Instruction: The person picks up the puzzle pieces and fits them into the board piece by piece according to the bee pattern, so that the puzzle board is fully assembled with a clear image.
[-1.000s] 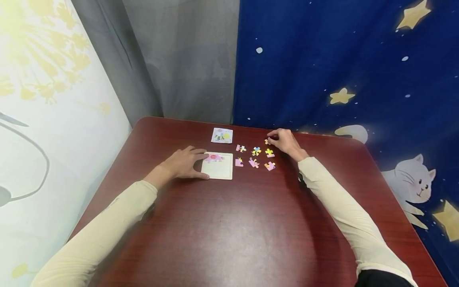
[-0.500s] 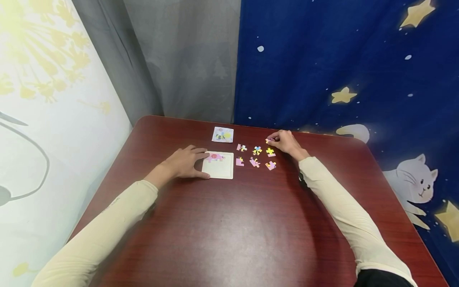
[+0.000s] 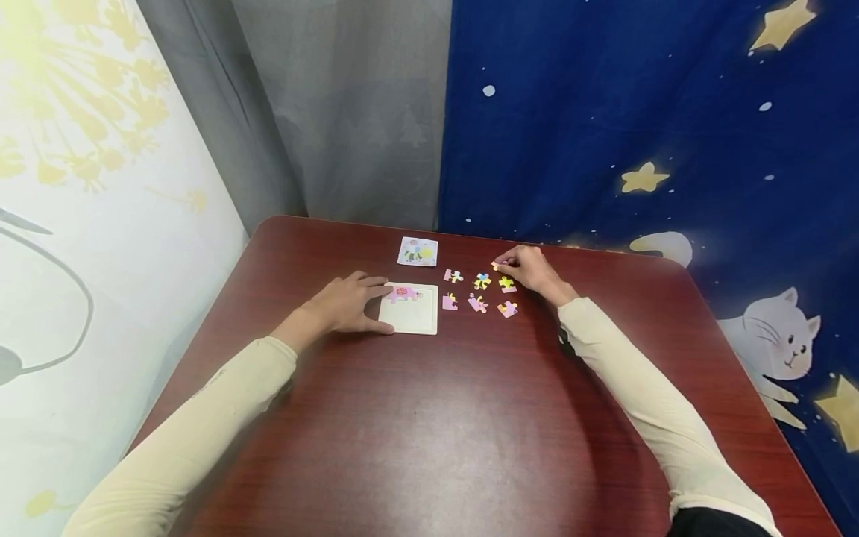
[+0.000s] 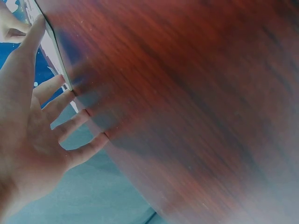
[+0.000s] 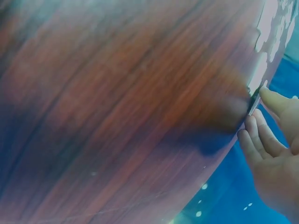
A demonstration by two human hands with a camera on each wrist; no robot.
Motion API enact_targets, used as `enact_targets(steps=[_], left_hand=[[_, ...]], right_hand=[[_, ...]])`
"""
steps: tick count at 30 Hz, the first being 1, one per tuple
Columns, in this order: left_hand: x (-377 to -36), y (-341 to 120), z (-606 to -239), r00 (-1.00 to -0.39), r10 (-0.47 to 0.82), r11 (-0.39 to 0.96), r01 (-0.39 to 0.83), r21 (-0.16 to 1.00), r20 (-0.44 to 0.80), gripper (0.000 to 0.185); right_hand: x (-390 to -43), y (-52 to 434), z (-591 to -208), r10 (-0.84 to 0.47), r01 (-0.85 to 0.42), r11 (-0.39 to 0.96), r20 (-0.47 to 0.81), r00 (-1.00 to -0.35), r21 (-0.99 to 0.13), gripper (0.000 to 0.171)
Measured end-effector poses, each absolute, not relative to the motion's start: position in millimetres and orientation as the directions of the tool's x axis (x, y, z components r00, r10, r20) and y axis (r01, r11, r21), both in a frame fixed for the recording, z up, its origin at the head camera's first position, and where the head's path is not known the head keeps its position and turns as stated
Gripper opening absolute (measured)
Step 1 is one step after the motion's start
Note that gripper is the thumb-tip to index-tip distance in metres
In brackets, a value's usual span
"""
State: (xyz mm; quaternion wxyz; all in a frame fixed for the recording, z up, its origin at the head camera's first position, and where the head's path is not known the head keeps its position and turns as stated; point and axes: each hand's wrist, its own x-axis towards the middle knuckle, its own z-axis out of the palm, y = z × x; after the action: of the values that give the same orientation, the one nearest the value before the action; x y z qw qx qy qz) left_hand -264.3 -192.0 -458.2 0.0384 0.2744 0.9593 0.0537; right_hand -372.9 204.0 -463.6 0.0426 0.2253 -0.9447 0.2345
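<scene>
Head view: my left hand lies spread on the bench, fingers touching the tray near the far edge. My right hand pinches a piece beside 5 loose pieces.

Left wrist: fingers splayed at the tray's edge.

Right wrist: fingertips grip the piece.

The right hand has lifted a puzzle piece slightly leftward in its fingers.
</scene>
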Motion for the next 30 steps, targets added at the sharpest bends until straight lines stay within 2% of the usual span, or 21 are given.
enact_targets(steps=[9,22,30], left_hand=[[-264.1,-191.4,-457.6,-0.85,0.525,0.847,0.518,0.122,-0.043,0.099],[-262.1,-191.3,-456.3,-0.848,0.528,0.846,0.52,0.118,-0.05,0.098],[-262.7,-191.5,-456.6,-0.85,0.524,0.848,0.516,0.12,-0.056,0.098]], right_hand=[[-363.1,188.3,-456.2,-0.486,-0.55,0.703,0.26,-0.834,-0.451,0.015],[-347.1,168.7,-450.8,-0.549,-0.611,0.649,0.277,-0.789,-0.453,0.017],[-339.8,157.3,-449.7,-0.603,-0.668,0.626,0.293,-0.742,-0.404,0.015]])
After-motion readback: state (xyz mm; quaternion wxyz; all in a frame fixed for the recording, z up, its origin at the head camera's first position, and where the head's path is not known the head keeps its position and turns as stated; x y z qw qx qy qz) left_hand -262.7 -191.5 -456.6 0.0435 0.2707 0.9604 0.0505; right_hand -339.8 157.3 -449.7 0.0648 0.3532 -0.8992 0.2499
